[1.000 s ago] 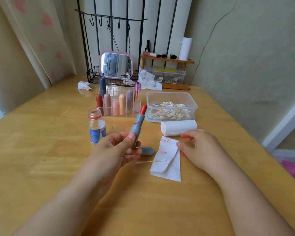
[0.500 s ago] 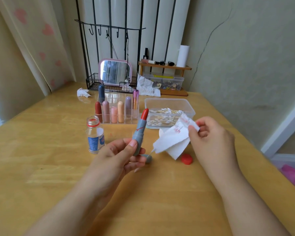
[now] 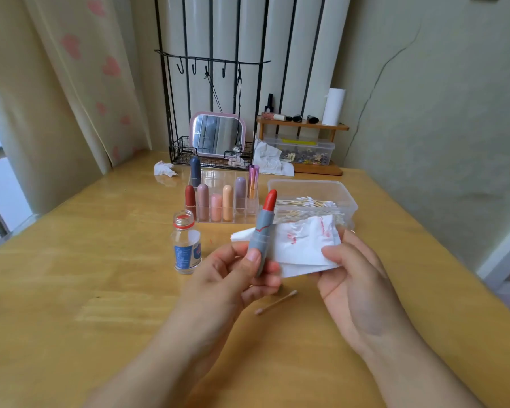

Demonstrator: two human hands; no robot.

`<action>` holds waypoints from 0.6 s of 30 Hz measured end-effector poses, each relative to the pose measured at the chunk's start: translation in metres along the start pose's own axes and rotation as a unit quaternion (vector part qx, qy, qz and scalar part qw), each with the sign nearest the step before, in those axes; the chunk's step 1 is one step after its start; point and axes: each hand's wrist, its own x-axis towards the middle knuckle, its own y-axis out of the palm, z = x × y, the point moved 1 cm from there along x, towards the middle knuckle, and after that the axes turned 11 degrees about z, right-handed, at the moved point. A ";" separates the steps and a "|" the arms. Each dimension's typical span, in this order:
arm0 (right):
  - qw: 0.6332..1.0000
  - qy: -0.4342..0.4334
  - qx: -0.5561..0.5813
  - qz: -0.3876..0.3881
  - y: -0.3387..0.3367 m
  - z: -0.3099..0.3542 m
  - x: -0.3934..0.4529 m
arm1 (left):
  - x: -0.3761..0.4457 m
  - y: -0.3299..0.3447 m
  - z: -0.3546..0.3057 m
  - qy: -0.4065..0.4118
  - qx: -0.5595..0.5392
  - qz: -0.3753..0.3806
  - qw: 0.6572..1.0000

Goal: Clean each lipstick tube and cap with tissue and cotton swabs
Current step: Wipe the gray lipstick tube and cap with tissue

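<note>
Gripped the open lipstick [image 3: 261, 231] upright in the left hand [image 3: 236, 272], pinched the stained tissue [image 3: 301, 245] just behind it in the right hand [image 3: 348, 269]; best wrapped a clean patch round the smeared barrel, clear of the bullet.

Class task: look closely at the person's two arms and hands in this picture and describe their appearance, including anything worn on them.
Both forearms are bare right to the bottom edge of the picture, with no sleeve showing. The left hand and the right hand wear no gloves, and no rings, watch or bracelet show. The left thumbnail is short and looks unpainted.
</note>
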 end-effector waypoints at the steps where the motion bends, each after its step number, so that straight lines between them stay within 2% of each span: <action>1: 0.999 0.011 0.035 0.019 0.000 -0.001 -0.001 | 0.000 0.000 0.000 0.002 -0.005 -0.004 1.000; 6: 0.990 0.017 0.092 0.108 0.005 -0.010 -0.003 | 0.000 -0.002 0.001 0.011 -0.005 0.005 1.000; 11: 0.990 -0.019 0.064 0.127 0.009 -0.011 -0.004 | -0.001 0.000 0.003 0.018 -0.011 0.041 0.999; 15: 0.980 -0.014 0.028 0.195 0.012 -0.012 -0.007 | -0.002 0.002 0.004 0.014 -0.017 0.063 0.998; 17: 0.982 -0.024 0.053 0.178 0.013 -0.010 -0.008 | -0.002 0.002 0.004 0.014 -0.012 0.069 0.997; 18: 0.987 -0.018 0.066 0.143 0.015 -0.009 -0.008 | -0.002 0.002 0.004 0.015 -0.009 0.073 0.997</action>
